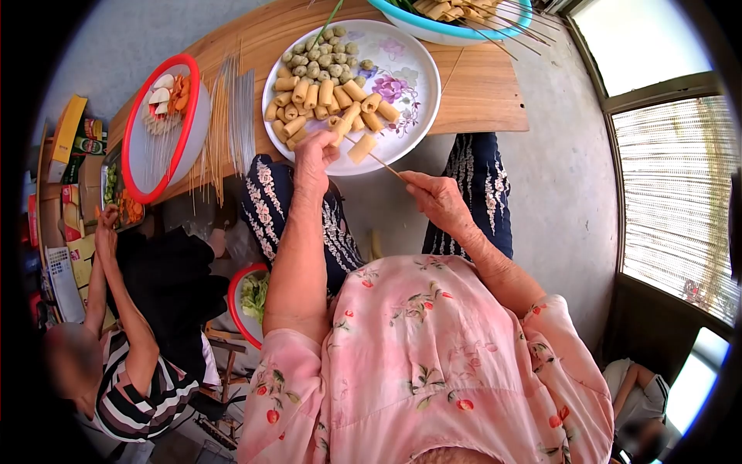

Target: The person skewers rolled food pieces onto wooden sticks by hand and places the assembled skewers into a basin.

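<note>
My right hand (440, 203) grips the lower end of a thin wooden skewer (385, 165). A hollow tan roll (361, 148) is threaded on the skewer near the plate's front rim. My left hand (315, 160) has its fingers closed at another tan roll (345, 126), just up and left of the threaded one; the fingertips are partly hidden. Under both rolls lies a large white plate (421, 100) with purple flowers. More tan rolls (311, 96) are heaped on it, and behind them sit several grey-green balls (318, 56).
Bare wooden skewers (209, 127) and metal skewers (243, 108) lie on the wooden table (491, 93). Beside them is a red-rimmed basket (193, 85) with loaded skewers. A blue-rimmed bowl (464, 35) holds filled skewers. At left another person (139, 340) handles food.
</note>
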The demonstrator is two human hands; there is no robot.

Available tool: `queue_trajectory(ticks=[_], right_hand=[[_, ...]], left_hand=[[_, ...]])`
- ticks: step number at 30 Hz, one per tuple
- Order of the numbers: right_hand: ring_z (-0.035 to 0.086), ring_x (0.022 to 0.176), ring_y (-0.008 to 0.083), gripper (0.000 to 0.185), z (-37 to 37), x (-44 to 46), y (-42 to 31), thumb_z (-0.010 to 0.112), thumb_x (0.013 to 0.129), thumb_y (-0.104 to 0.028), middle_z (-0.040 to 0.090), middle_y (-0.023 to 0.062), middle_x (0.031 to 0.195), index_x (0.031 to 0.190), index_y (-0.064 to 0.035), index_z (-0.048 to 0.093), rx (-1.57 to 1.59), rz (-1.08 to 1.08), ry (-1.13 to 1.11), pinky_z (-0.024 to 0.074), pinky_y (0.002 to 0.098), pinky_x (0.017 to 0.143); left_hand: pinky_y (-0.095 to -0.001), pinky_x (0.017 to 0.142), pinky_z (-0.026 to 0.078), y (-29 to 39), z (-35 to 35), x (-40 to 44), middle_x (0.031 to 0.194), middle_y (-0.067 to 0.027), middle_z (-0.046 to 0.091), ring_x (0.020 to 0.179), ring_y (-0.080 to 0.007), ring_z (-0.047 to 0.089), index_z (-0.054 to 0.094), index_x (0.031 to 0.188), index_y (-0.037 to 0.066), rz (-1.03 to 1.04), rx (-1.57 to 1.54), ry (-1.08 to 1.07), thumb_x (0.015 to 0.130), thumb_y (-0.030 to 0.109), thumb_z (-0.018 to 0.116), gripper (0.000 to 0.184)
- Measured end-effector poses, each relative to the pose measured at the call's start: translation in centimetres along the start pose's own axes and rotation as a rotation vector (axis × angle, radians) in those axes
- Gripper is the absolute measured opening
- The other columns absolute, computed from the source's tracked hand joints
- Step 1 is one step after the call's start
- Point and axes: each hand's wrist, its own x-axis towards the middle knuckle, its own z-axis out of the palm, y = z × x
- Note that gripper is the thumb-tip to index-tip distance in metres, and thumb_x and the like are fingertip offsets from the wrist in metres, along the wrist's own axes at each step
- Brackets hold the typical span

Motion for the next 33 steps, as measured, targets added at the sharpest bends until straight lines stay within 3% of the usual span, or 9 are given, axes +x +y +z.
queue_trajectory(ticks=[9, 12, 18, 21, 24, 27, 30, 33], right_hand=[[0.064, 0.075, 0.0331, 0.022, 0.3, 0.4, 0.0, 0.057, 0.083, -0.004, 0.063, 0.0210, 0.085, 0.104, -0.0015, 0.063, -0.028, -0.028, 0.019, 0.0495, 0.0338, 0.068], [0.064, 0.074, 0.0333, 0.022, 0.6, 0.5, 0.4, 0.057, 0.083, -0.004, 0.063, 0.0208, 0.084, 0.103, -0.0019, 0.063, -0.012, -0.014, 0.031, 0.0494, 0.0340, 0.067], [0.063, 0.071, 0.0335, 0.022, 0.8, 0.4, 1.5, 0.057, 0.082, -0.004, 0.062, 0.0217, 0.081, 0.103, -0.0014, 0.062, 0.000, -0.009, 0.073, 0.0489, 0.0347, 0.065], [0.063, 0.071, 0.0335, 0.022, 0.5, 0.2, 1.8, 0.057, 0.082, -0.004, 0.062, 0.0219, 0.081, 0.104, -0.0016, 0.062, -0.019, 0.058, 0.060, 0.0491, 0.0345, 0.065], [0.063, 0.071, 0.0336, 0.022, 0.1, 0.1, 1.5, 0.058, 0.082, -0.004, 0.062, 0.0219, 0.080, 0.104, -0.0018, 0.062, -0.017, 0.141, 0.009, 0.0492, 0.0346, 0.065], [0.063, 0.072, 0.0339, 0.022, 0.4, 0.0, 2.0, 0.059, 0.082, -0.005, 0.061, 0.0218, 0.079, 0.104, -0.0017, 0.062, -0.008, 0.034, 0.061, 0.0493, 0.0347, 0.066], [0.063, 0.073, 0.0341, 0.022, 0.3, 0.0, 1.8, 0.059, 0.082, -0.006, 0.062, 0.0217, 0.080, 0.104, -0.0017, 0.062, -0.033, 0.055, 0.049, 0.0493, 0.0346, 0.067], [0.063, 0.074, 0.0344, 0.022, 0.1, 0.0, 1.7, 0.059, 0.082, -0.006, 0.062, 0.0217, 0.081, 0.104, -0.0019, 0.063, -0.042, 0.062, 0.044, 0.0495, 0.0346, 0.068]], left_hand=[[-0.0253, 0.065, 0.049, 0.1, -0.3, -0.1, 0.075, -0.0008, 0.060, 0.063, -0.0108, 0.055, 0.063, 0.085, 0.005, -0.021, 0.209, -0.256, 0.077, 0.017, 0.064, 0.014], [-0.0258, 0.067, 0.049, -0.1, -0.1, -0.4, 0.074, -0.0011, 0.060, 0.065, -0.0106, 0.056, 0.064, 0.085, 0.004, 0.031, 0.321, -0.317, 0.079, 0.022, 0.066, 0.020], [-0.0274, 0.060, 0.045, 0.1, 1.0, -1.6, 0.071, -0.0010, 0.059, 0.064, -0.0081, 0.055, 0.064, 0.078, 0.002, 0.064, 0.272, -0.155, 0.083, 0.031, 0.064, 0.030], [-0.0231, 0.051, 0.045, -1.5, 0.0, 0.2, 0.071, -0.0052, 0.060, 0.056, -0.0110, 0.056, 0.062, 0.080, 0.003, 0.157, 0.351, 0.086, 0.079, 0.033, 0.070, 0.031], [-0.0298, 0.055, 0.047, -2.4, -0.4, 2.3, 0.065, -0.0081, 0.059, 0.057, -0.0175, 0.057, 0.060, 0.079, 0.000, 0.433, 0.740, 0.319, 0.075, 0.028, 0.073, 0.031], [-0.0424, 0.074, 0.046, -1.0, 0.9, 0.5, 0.076, -0.0189, 0.061, 0.077, -0.0388, 0.058, 0.059, 0.078, -0.001, 0.510, 0.824, 0.364, 0.072, 0.021, 0.069, 0.025], [-0.0425, 0.081, 0.044, -1.9, 0.8, 1.4, 0.092, -0.0186, 0.057, 0.093, -0.0377, 0.054, 0.059, 0.088, 0.001, 0.722, 0.882, 0.475, 0.072, 0.017, 0.067, 0.024], [-0.0428, 0.085, 0.041, -1.9, 0.5, 1.6, 0.102, -0.0187, 0.052, 0.102, -0.0372, 0.049, 0.059, 0.096, 0.005, 0.602, 1.026, 0.458, 0.072, 0.014, 0.067, 0.027]])
